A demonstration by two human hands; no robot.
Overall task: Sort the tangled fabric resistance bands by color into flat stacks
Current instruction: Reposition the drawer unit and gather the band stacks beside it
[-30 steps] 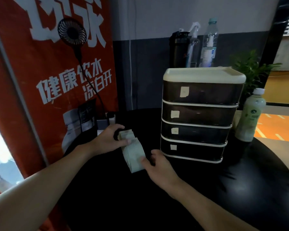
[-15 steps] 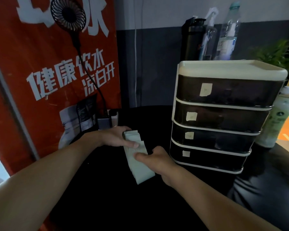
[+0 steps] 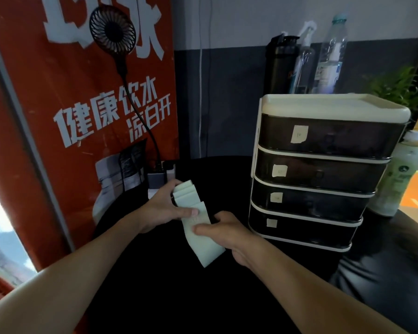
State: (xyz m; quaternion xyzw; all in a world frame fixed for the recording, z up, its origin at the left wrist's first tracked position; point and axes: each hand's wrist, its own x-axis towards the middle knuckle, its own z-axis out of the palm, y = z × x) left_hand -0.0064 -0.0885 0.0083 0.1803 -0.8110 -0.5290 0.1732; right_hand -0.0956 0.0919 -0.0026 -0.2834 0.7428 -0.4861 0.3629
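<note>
We look down on a round black worktop (image 3: 203, 297) with a dull sheen, set in a dim corner. A red banner (image 3: 58, 92) with white lettering stands along our left, and a wall (image 3: 227, 97), dark grey below and pale above, closes the back.

Near the middle of the worktop are the pale green bands (image 3: 203, 244), a flat layered bundle. We cannot tell whether it rests on the surface. Our left hand (image 3: 164, 208) wraps its grip round the far end, thumb laid on top. Our right hand (image 3: 229, 235) pinches the near half with the thumb across it.

Just right of the hands stands a four-drawer unit (image 3: 323, 165) with dark fronts and paper labels. It hides the lower parts of a black flask (image 3: 279, 66), a spray bottle (image 3: 304, 63) and a clear bottle (image 3: 331, 56) behind it. A pale green bottle (image 3: 401, 179) and a plant (image 3: 401, 90) stand to its right. A small fan (image 3: 112, 30) on a bent stalk rises from a plug block (image 3: 157, 179) beside the left hand.
</note>
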